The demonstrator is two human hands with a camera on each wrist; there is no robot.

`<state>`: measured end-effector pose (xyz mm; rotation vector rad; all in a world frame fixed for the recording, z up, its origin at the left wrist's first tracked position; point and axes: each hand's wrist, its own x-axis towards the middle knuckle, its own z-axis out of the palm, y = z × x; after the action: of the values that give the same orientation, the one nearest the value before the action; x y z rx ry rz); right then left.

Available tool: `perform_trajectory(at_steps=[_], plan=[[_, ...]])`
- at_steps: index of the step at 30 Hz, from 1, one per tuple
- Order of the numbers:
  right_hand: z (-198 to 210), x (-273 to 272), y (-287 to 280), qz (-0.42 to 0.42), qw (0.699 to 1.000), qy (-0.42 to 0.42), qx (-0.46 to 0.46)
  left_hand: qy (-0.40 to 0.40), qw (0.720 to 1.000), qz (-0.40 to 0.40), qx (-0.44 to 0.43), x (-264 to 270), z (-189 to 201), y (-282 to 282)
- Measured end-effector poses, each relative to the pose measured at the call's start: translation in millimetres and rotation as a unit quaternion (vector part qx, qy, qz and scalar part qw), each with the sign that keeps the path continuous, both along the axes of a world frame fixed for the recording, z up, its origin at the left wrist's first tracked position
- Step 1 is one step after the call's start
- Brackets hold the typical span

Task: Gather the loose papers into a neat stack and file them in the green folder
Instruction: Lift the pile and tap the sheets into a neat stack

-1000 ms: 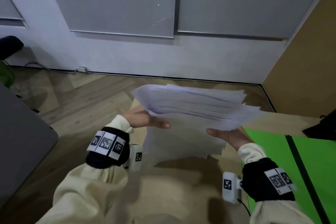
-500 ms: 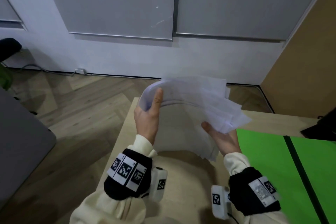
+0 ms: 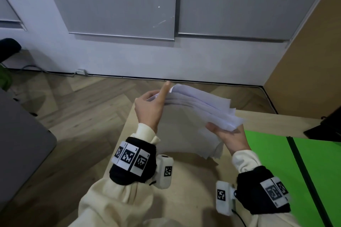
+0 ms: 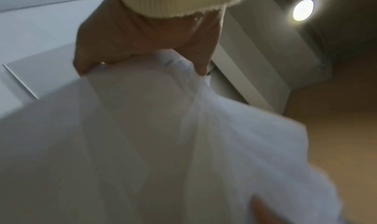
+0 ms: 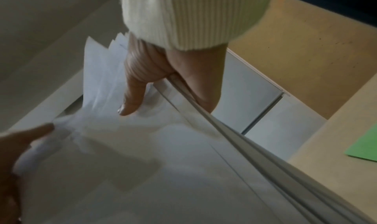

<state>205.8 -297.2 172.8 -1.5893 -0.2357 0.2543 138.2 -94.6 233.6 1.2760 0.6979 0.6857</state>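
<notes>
Both hands hold the stack of papers (image 3: 195, 116) above the desk (image 3: 184, 190), the sheets fanned and uneven at their edges. The left hand (image 3: 149, 110) grips the stack's far left corner, thumb on one face and fingers curled behind. The right hand (image 3: 228, 134) clamps the stack's near right edge, thumb on top and fingers (image 5: 202, 95) beneath. The green folder (image 3: 304, 171) lies open on the desk just right of the papers, clear of them, with a dark spine (image 3: 302, 171) down its middle.
</notes>
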Motion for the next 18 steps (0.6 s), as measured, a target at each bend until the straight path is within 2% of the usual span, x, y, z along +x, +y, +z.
perform_trajectory(at_steps=[2,6,11,14,16,18], plan=[[2.2,-0.8,2.8,0.012,1.000,-0.017,0.009,0.000,1.000,0.007,-0.017,-2.1,-8.9,2.4],[5.1,1.3,8.5,0.016,0.999,-0.042,0.020,-0.008,0.999,-0.035,-0.037,-9.9,-13.2,-1.9],[6.6,3.1,8.9,0.031,0.998,-0.046,0.027,0.032,0.998,-0.012,-0.046,-10.5,-15.0,2.1],[-1.4,3.4,8.2,-0.006,0.998,-0.058,0.009,0.044,0.998,-0.033,-0.032,-9.4,-13.1,2.7],[0.5,1.1,11.5,-0.060,0.996,-0.062,0.028,0.015,0.999,-0.018,-0.026,-11.6,-6.0,1.4],[7.1,-0.9,13.8,-0.088,0.990,-0.090,0.061,-0.072,0.996,-0.017,0.042,-13.4,-4.9,5.4]])
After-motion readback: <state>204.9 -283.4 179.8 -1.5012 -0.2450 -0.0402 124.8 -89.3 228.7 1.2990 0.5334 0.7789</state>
